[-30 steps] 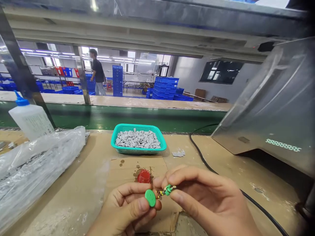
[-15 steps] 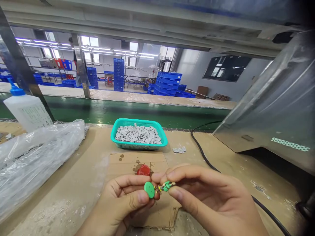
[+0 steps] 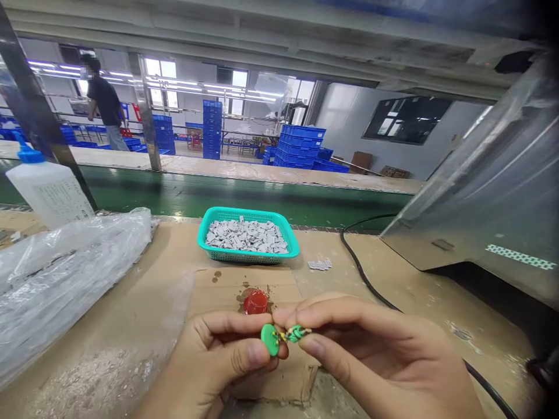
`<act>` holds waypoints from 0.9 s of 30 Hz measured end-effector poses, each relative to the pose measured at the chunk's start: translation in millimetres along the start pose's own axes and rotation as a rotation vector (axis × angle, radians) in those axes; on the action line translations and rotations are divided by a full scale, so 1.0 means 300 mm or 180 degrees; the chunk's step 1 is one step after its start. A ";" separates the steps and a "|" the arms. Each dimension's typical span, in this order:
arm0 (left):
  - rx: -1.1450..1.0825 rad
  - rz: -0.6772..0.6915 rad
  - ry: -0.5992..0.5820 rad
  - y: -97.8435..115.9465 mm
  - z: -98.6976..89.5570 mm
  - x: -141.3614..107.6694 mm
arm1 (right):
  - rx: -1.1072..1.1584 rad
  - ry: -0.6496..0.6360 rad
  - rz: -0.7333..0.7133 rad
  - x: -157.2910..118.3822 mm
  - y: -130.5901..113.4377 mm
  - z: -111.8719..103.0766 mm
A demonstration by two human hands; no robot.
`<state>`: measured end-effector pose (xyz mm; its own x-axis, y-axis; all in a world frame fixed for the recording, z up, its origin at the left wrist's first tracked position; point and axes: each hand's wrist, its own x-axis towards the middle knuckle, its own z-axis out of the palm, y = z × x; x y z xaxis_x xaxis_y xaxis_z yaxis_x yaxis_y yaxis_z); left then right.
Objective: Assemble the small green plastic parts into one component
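Between the thumb and fingers of my left hand (image 3: 227, 355) is a round green disc-shaped base (image 3: 269, 340), tilted on edge. My right hand (image 3: 362, 343) pinches a tiny green and yellow figurine (image 3: 295, 333) by its upper part. The figurine's yellow and brown lower end meets the face of the base; whether the two are joined cannot be made out. Just beyond my fingers, a small red cup (image 3: 255, 302) stands on a wet-stained cardboard sheet (image 3: 205, 326).
A teal basket (image 3: 292, 247) of small grey parts stands behind the cardboard, with a few pale pieces (image 3: 320, 265) beside it. At left are a plastic bag (image 3: 78, 279) and a white bottle (image 3: 52, 192). A black cable (image 3: 360, 273) runs along the right. A person (image 3: 105, 102) walks beyond the green conveyor (image 3: 196, 195).
The green base has turned in my left hand, so its figurine-side face shows more. Both hands stay close together. The person in the background has moved left into fuller view.
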<state>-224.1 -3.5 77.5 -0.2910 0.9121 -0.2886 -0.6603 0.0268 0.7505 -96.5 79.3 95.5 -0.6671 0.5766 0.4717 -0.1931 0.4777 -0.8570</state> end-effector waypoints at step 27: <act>-0.0015 -0.0050 0.0071 0.005 0.013 -0.004 | -0.0498 0.0191 -0.0006 -0.012 -0.012 0.006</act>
<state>-222.1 -3.1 81.1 -0.2959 0.9023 -0.3135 -0.6682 0.0390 0.7429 -94.6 74.3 96.5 -0.6219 0.6118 0.4888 -0.0767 0.5736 -0.8155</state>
